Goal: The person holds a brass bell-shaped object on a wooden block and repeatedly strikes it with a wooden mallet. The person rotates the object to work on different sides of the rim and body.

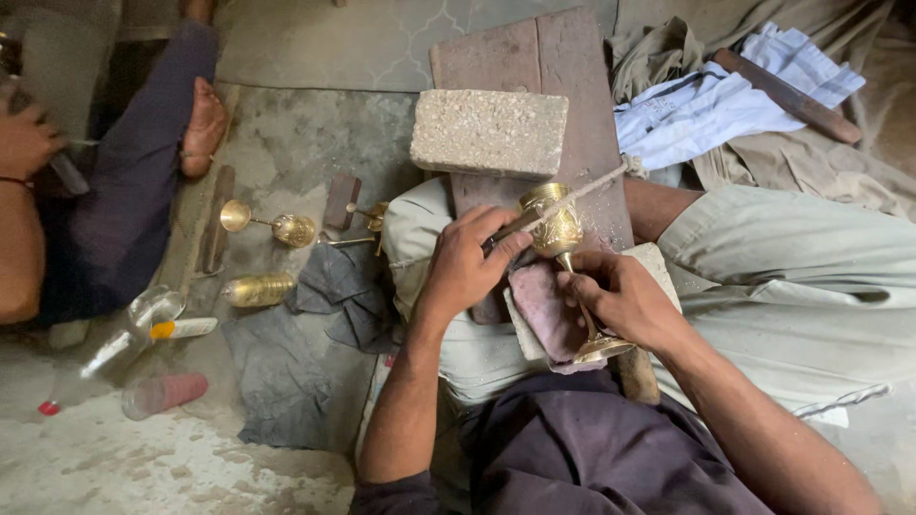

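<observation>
Wood first: the reddish plank (563, 67) runs up from your lap and carries a rough grey block (489, 132) at its far end, so keep the cup's bowl bearing against the plank below that block, where the wood is bare. Cloth lies to your right, a white and blue heap (725, 95); to your left a dark rag (334, 286) and loose brass pieces (277, 229) sit near a second person's bare foot (202, 124), so the open room is only the narrow strip above your knees. The brass goblet (556, 229) lies tilted across the plank. Your right hand (620, 296) is wrapped around its stem just above the foot; hold it from turning. Your left hand (468, 262) is closed on a thin dark tool (510, 229) whose tip touches the bowl; work in short strokes.
</observation>
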